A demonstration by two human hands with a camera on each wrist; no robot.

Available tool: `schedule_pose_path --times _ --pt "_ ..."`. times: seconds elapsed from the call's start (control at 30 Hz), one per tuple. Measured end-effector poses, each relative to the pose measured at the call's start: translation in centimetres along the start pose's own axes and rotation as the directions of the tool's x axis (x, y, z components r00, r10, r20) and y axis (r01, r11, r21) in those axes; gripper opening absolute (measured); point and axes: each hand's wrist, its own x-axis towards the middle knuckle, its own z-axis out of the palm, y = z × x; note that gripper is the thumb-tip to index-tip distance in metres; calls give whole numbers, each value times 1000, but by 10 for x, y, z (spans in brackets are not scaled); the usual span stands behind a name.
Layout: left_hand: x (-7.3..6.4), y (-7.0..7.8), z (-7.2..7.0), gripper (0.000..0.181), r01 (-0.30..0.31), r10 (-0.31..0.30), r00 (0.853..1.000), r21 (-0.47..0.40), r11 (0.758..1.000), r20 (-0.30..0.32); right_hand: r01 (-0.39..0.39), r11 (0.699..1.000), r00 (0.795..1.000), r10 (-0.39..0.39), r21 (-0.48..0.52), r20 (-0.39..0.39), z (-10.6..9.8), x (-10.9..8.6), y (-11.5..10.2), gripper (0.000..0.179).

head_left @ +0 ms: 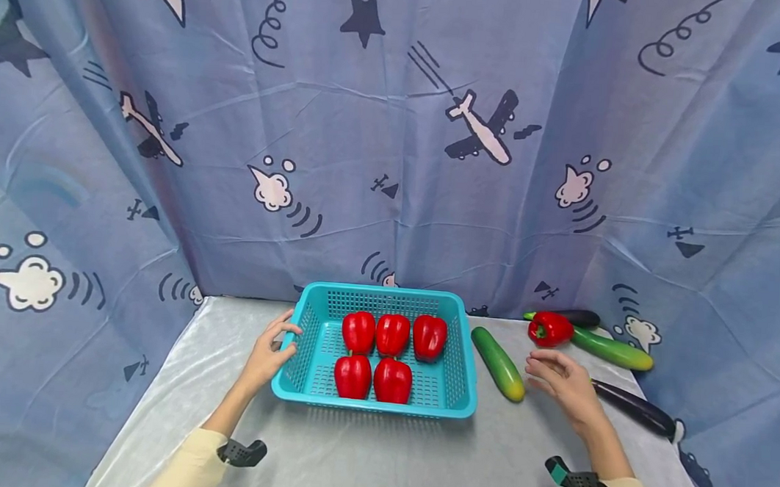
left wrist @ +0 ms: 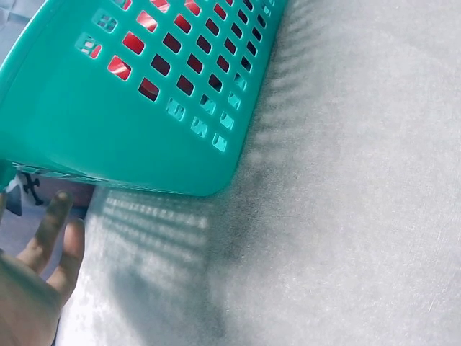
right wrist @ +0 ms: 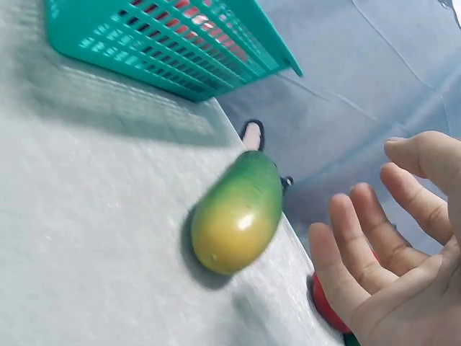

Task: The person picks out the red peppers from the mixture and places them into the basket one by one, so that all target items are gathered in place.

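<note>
Several red bell peppers (head_left: 393, 335) stand in two rows inside a turquoise plastic basket (head_left: 375, 404). At the basket's left rim is my left hand (head_left: 270, 353), its fingertips overlapping the rim in the head view. The left wrist view shows spread fingers (left wrist: 68, 259) outside the basket's corner. My right hand (head_left: 564, 385) is over the table right of the basket, fingers loosely bent and holding nothing. Just left of it lies a green cucumber (head_left: 498, 363) with a yellow end. Beyond its fingertips is another red bell pepper (head_left: 549, 329).
Another long cucumber (head_left: 612, 348) and a dark eggplant (head_left: 578, 317) lie at the back right, by the loose pepper. A second eggplant (head_left: 636, 409) is partly behind my right wrist. A patterned blue curtain (head_left: 394, 163) borders the white-covered table (head_left: 378, 463).
</note>
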Motion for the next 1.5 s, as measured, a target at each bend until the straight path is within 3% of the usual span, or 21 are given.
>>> schedule_pose_path --times 0.1,0.3,0.4,0.77,0.97,1.17,1.5 --pt "0 0 -1 21 -1 1 1000 -7 1000 3 -22 1000 998 21 -20 -54 -7 1 1 36" --pt "0 0 -1 22 -3 3 1000 -6 1000 5 -73 978 982 36 -198 -185 -19 9 3 63" --pt "0 1 -1 22 -2 2 1000 -4 1000 3 -99 962 970 36 -255 -242 -24 15 8 68" --pt "1 1 -1 22 5 -5 1000 3 1000 1 -182 937 918 54 -297 -392 -32 36 25 82" --pt "1 0 -1 22 -6 6 1000 8 1000 -10 -178 926 899 16 -332 -438 -32 48 29 88" --pt "2 1 0 22 1 -1 1000 10 1000 -10 -146 915 899 -36 -376 -437 -29 59 27 87" --pt "1 3 -1 22 14 -14 1000 5 1000 0 -180 884 874 -58 -431 -483 -27 76 36 83"
